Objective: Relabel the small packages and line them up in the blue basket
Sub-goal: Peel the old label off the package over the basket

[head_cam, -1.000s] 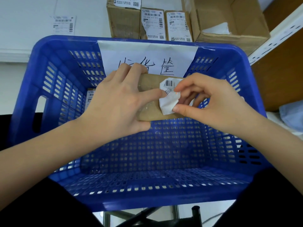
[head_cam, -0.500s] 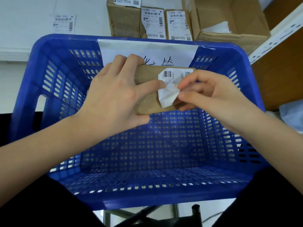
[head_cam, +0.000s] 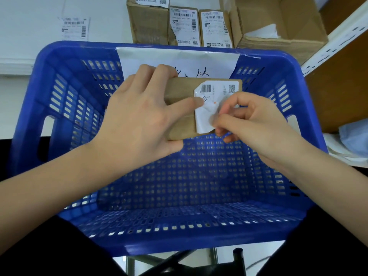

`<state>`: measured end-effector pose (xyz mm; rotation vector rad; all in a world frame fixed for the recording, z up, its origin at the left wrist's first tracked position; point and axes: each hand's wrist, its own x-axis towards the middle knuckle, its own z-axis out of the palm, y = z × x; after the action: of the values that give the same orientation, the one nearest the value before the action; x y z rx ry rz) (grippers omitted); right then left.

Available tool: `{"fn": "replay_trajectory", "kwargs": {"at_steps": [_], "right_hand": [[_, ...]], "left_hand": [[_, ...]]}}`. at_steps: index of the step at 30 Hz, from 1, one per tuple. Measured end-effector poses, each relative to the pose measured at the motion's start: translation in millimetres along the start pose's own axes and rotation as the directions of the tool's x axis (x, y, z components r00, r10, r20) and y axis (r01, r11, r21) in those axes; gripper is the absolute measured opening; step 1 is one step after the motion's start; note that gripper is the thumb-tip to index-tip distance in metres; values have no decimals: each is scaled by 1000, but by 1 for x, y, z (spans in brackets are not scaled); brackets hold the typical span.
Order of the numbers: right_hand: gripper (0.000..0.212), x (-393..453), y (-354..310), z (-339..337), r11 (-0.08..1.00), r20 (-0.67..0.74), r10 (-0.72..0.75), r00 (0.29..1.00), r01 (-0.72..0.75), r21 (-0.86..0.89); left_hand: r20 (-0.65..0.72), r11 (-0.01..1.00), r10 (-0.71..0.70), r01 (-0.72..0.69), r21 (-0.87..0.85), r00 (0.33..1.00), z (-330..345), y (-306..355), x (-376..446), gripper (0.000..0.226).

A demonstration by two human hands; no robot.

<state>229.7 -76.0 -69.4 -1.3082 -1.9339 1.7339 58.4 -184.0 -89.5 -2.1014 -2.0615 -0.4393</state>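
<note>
A small brown cardboard package [head_cam: 182,114] is held above the blue basket [head_cam: 59,108], near its far wall. My left hand [head_cam: 139,118] grips the package from the left, thumb pressing on the edge of its white barcode label [head_cam: 215,96]. My right hand [head_cam: 253,124] pinches the lower part of that label, which is crumpled and lifted off the box. The upper part of the label lies flat on the package. The basket floor shows nothing on it; a handwritten white paper sign [head_cam: 179,60] hangs on the far wall.
Behind the basket stand three labelled small packages [head_cam: 183,26] beside a large open cardboard carton [head_cam: 278,26]. A loose label sheet [head_cam: 74,26] lies on the white table at the back left. A white metal shelf post [head_cam: 336,40] rises at right.
The package has risen and shifted toward the far wall. My right hand has moved lower on the label, and more of the label's top now lies flat.
</note>
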Motion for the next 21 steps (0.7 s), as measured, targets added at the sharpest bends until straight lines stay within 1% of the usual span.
{"fn": "replay_trajectory", "kwargs": {"at_steps": [3,5,7,9,11,13,14,15,17,20,21], "right_hand": [[13,-1,3,3,999,12,-39,999,40,-37],[8,-2,2,2,992,59,-114,992,117,-43],[7,-1,2,-2,971,88,-212,973,220,-95],[13,0,2,-8,939,129,-280,951,300,-167],[22,1,3,-16,929,219,-297,929,335,-160],[29,2,4,-23,891,321,-354,878,421,-169],[31,3,5,-24,858,349,-394,850,476,-192],[31,4,6,-24,821,353,-436,828,526,-221],[24,6,8,-22,757,306,-512,803,590,-280],[11,6,10,-18,736,252,-542,802,597,-319],[10,6,10,-17,739,240,-537,809,588,-328]], "left_hand": [[19,1000,-1,1,6,1000,3,1,-1,57],[31,999,-32,32,2,999,2,-1,-1,57],[32,998,-64,65,-9,997,0,-3,0,57],[26,997,-78,78,-11,997,-3,-3,-1,58],[26,997,-81,82,-4,996,-5,-3,-1,57],[30,995,-97,97,4,995,-6,-4,0,58],[32,995,-104,104,6,994,-6,-5,1,58],[34,995,-103,103,5,994,-6,-6,1,58],[42,997,-81,81,-2,996,-6,-4,0,58],[61,999,-37,39,-23,997,-2,1,-2,58],[68,999,-26,28,-31,997,-1,2,-3,58]]}}
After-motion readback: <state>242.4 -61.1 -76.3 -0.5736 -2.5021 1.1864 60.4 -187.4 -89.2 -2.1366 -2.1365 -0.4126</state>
